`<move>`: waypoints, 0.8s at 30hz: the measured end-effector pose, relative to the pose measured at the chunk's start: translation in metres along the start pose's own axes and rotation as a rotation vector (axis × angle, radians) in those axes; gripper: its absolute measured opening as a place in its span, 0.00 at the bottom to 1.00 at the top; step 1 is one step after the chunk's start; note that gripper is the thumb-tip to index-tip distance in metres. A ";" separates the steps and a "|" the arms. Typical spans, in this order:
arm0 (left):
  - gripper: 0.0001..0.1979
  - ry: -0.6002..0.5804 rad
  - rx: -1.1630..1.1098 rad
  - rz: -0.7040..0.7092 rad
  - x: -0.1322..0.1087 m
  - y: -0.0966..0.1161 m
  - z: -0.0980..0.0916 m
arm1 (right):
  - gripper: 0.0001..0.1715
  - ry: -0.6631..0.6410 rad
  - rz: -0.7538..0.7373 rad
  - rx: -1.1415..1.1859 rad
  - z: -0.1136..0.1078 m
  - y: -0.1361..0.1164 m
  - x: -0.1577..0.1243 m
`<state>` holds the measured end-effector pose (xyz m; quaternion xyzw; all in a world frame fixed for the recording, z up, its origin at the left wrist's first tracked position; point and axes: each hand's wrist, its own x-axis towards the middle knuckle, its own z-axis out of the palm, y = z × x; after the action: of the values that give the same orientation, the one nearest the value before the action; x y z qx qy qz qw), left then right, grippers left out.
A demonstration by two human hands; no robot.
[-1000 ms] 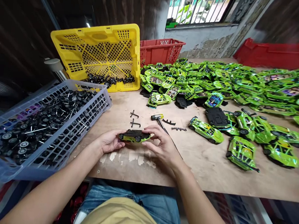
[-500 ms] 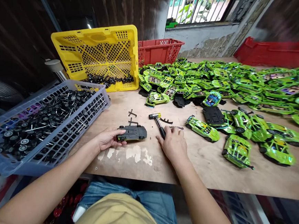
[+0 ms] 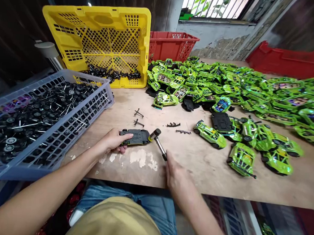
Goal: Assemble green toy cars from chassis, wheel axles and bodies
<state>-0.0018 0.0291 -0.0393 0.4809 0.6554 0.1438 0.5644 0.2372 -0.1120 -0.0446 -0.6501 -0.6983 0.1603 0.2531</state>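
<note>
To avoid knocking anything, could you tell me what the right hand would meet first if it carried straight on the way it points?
The right hand, gripping the small hammer, points up-left toward the upside-down toy car in the left hand. The hammer head would probably meet that car first; depth is uncertain.

One yellow crate [image 3: 103, 41], one grey basket [image 3: 63, 135] and one small hammer [image 3: 159, 143]. Two hands: left hand [image 3: 113, 142], right hand [image 3: 175, 173]. The green toy cars [image 3: 230, 87] lie heaped, too many to count.

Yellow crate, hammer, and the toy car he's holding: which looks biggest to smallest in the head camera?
1. Yellow crate, by far.
2 and 3. Toy car and hammer: about alike, so no ranking.
</note>
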 end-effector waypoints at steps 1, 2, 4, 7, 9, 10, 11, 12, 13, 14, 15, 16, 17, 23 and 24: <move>0.20 -0.006 -0.008 0.001 0.000 0.000 0.000 | 0.27 0.008 0.016 0.006 0.000 -0.001 0.005; 0.19 -0.015 -0.017 0.005 0.001 -0.001 -0.001 | 0.27 0.060 0.028 0.023 -0.002 -0.003 0.011; 0.18 -0.024 -0.028 0.020 0.000 -0.001 -0.001 | 0.29 0.205 0.036 0.039 -0.005 -0.007 0.024; 0.16 0.001 -0.026 0.037 -0.001 -0.002 0.000 | 0.28 0.152 0.021 -0.047 -0.005 -0.011 0.039; 0.15 0.003 -0.036 0.037 -0.002 -0.002 0.000 | 0.27 0.011 0.028 -0.081 -0.003 -0.011 0.042; 0.15 -0.003 -0.046 0.036 -0.002 -0.002 0.000 | 0.27 0.007 0.047 -0.074 -0.003 -0.012 0.041; 0.14 -0.009 -0.054 0.037 -0.002 -0.002 0.000 | 0.27 0.057 0.065 -0.055 -0.002 -0.013 0.039; 0.14 -0.014 -0.058 0.040 -0.001 -0.002 0.000 | 0.29 0.133 0.072 -0.034 -0.001 -0.015 0.035; 0.15 -0.015 -0.054 0.041 -0.001 -0.002 0.000 | 0.30 0.201 0.062 -0.021 0.000 -0.018 0.030; 0.15 -0.013 -0.047 0.043 0.001 -0.002 0.000 | 0.31 0.234 0.037 -0.019 0.003 -0.020 0.024; 0.16 -0.008 -0.041 0.047 0.002 -0.002 0.000 | 0.31 0.213 0.004 -0.023 0.006 -0.022 0.020; 0.16 -0.006 -0.035 0.051 0.003 -0.003 -0.001 | 0.31 0.141 -0.025 -0.024 0.008 -0.023 0.017; 0.17 -0.012 -0.030 0.057 0.004 -0.004 -0.001 | 0.31 0.043 -0.039 -0.014 0.009 -0.023 0.016; 0.21 0.079 0.156 0.505 -0.008 -0.022 -0.005 | 0.28 0.071 0.059 0.274 -0.012 -0.006 0.038; 0.21 0.132 0.231 0.627 -0.013 -0.024 -0.005 | 0.32 0.118 0.062 0.335 -0.014 -0.004 0.041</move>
<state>-0.0192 0.0089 -0.0476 0.7094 0.5225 0.2661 0.3910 0.2410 -0.0736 -0.0253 -0.6282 -0.6256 0.2436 0.3932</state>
